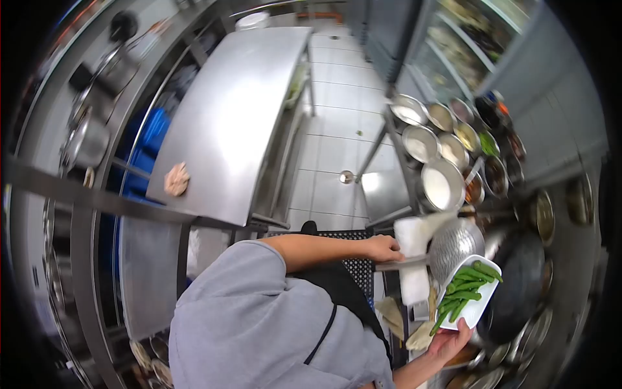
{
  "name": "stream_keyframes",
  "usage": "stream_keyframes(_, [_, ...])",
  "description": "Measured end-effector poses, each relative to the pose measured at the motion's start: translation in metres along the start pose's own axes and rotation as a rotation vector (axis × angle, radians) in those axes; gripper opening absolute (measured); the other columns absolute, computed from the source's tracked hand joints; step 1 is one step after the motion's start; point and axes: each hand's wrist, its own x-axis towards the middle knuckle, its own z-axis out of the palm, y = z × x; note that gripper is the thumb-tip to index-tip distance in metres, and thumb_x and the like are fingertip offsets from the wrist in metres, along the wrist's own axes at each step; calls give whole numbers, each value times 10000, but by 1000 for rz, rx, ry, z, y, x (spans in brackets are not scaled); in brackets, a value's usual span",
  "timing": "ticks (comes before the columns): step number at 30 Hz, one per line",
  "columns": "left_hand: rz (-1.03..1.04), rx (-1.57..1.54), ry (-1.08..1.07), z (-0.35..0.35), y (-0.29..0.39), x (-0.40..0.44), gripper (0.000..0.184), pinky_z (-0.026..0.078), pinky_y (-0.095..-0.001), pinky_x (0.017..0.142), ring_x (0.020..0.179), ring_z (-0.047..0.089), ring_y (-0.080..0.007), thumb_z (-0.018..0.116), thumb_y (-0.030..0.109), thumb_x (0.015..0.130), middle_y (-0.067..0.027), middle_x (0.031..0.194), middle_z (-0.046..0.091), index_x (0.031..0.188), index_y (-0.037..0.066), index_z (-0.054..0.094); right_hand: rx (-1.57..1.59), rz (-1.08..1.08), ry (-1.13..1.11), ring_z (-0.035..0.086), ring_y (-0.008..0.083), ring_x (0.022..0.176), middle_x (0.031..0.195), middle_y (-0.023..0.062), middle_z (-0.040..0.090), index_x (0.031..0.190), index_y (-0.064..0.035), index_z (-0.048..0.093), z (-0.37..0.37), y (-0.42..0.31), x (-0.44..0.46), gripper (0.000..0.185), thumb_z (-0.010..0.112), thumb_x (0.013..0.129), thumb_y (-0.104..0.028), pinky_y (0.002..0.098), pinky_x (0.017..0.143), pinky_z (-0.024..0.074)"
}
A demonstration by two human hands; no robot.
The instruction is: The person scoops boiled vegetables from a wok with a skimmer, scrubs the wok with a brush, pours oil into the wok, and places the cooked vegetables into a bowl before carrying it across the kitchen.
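Note:
My left hand (383,248) is closed round the handle of a perforated metal strainer (457,243), whose bowl is at the right over the stove area. Below it, my right hand (451,340) grips the near end of a white rectangular dish (475,313), thumb on its rim. Several long green pods (463,292) lie in the dish, which is beside the strainer bowl and partly overlaps its lower edge. Folded white cloths (413,253) are under the strainer's handle.
A dark wok (516,288) sits right of the dish. Several metal bowls of ingredients, one with white contents (438,189), stand beyond the strainer. A steel table (227,110) at the left bears a crumpled pale item (176,179).

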Motion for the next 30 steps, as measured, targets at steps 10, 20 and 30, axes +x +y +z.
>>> stream_keyframes(10, [-168, -667, 169, -139, -102, -137, 487, 517, -240, 623, 719, 566, -63, 648, 278, 929, -11, 915, 632, 1321, 11, 537, -108, 173, -312, 632, 184, 619, 961, 119, 651, 1266, 8, 495, 219, 48, 69, 511, 652, 805, -146, 264, 365, 443])
stream_keyframes(20, [43, -837, 484, -245, -103, -211, 199, 502, -240, 668, 729, 602, -83, 670, 209, 922, -29, 804, 666, 851, 24, 666, -69, 297, -510, 635, 180, 640, 933, 98, 661, 1223, -3, 517, 422, 98, 105, 400, 601, 844, -100, 278, 422, 484])
stream_keyframes(30, [177, -741, 520, -347, -82, -176, 252, 463, -244, 637, 681, 573, -88, 687, 159, 903, -31, 736, 636, 704, 10, 641, -117, 286, -685, 680, 233, 693, 968, 114, 651, 1270, -110, 411, 548, 126, 240, 469, 618, 858, -25, 344, 549, 581])
